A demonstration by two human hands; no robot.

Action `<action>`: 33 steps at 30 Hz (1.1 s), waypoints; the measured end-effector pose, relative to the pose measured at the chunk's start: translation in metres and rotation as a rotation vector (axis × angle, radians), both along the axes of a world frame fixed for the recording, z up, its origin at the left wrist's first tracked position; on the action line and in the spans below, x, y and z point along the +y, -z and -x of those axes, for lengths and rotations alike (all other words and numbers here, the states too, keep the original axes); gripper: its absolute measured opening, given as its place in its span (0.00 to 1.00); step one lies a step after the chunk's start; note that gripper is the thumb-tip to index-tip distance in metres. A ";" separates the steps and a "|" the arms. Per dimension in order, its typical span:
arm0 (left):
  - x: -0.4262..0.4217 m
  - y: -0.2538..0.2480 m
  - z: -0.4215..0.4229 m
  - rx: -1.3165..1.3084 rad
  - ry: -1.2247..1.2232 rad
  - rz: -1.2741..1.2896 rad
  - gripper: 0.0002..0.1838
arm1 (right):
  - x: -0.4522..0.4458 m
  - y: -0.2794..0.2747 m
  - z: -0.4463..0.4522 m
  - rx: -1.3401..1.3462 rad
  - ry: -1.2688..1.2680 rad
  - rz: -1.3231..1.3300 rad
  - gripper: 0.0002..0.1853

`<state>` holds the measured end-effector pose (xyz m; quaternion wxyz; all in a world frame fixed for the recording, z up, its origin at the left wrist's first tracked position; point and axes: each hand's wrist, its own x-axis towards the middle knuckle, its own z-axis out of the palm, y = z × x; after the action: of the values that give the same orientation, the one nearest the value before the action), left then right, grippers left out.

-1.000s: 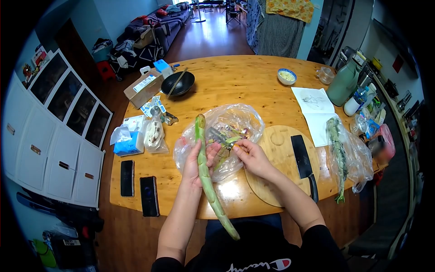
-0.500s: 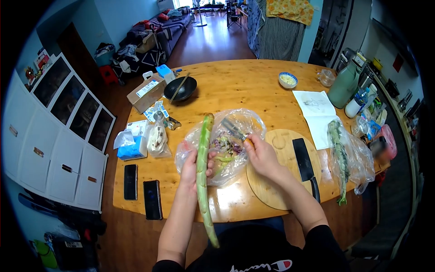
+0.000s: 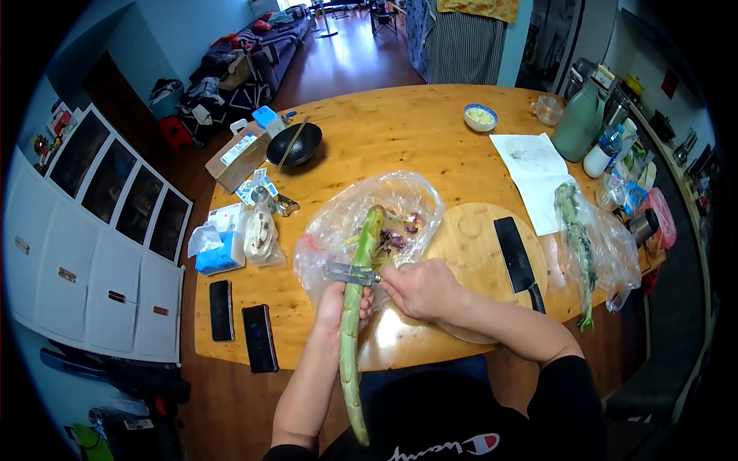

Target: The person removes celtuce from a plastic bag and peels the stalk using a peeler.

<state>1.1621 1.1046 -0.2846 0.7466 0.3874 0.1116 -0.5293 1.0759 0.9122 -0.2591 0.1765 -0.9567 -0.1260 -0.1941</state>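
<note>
A long green celtuce stem (image 3: 351, 346) slants across the middle, its upper end over a clear plastic bag (image 3: 315, 253). My left hand (image 3: 333, 306) is wrapped round the stem about midway. A wide metal peeler (image 3: 350, 273) lies across the stem just above those fingers. My right hand (image 3: 423, 290) is closed on the peeler's handle, which is mostly hidden. Purple and green leafy scraps (image 3: 396, 238) lie in the bag. To the right is a round wooden cutting board (image 3: 469, 253) with a black cleaver (image 3: 513, 253) on it.
At the right, a leafy stalk (image 3: 578, 246) lies in plastic beside open paper (image 3: 530, 184). A green bottle (image 3: 578, 123) and a small bowl (image 3: 480, 117) stand farther back. On the left are two phones (image 3: 260, 338), a tissue pack (image 3: 219, 252) and a black bowl (image 3: 296, 144).
My right hand has brought the peeler left and down from over the bag onto the celtuce. The stem's upper end has shifted right and lower. The view has tilted slightly.
</note>
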 end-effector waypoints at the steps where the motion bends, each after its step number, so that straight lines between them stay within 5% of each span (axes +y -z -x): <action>1: 0.001 0.001 0.000 -0.005 -0.001 0.023 0.26 | 0.000 0.001 -0.001 -0.025 -0.022 -0.003 0.11; 14: 0.015 -0.006 0.002 -0.049 -0.021 0.026 0.21 | -0.039 0.018 -0.046 0.142 0.234 -0.005 0.13; 21: 0.016 -0.021 0.004 -0.132 -0.072 -0.190 0.30 | -0.043 0.015 -0.059 0.268 0.337 -0.003 0.16; 23: 0.023 -0.021 0.002 -0.144 -0.066 -0.175 0.30 | -0.049 0.015 -0.063 0.286 0.343 0.030 0.18; 29: 0.031 -0.016 -0.001 -0.104 -0.079 -0.068 0.29 | -0.067 0.040 -0.064 0.277 0.318 -0.538 0.18; 33: 0.039 0.006 -0.013 -0.076 0.040 0.131 0.23 | -0.024 0.022 -0.035 0.256 0.268 -0.319 0.17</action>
<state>1.1751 1.1432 -0.2906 0.7633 0.3596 0.0408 -0.5351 1.1108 0.8880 -0.2808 0.3125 -0.9417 0.0579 -0.1103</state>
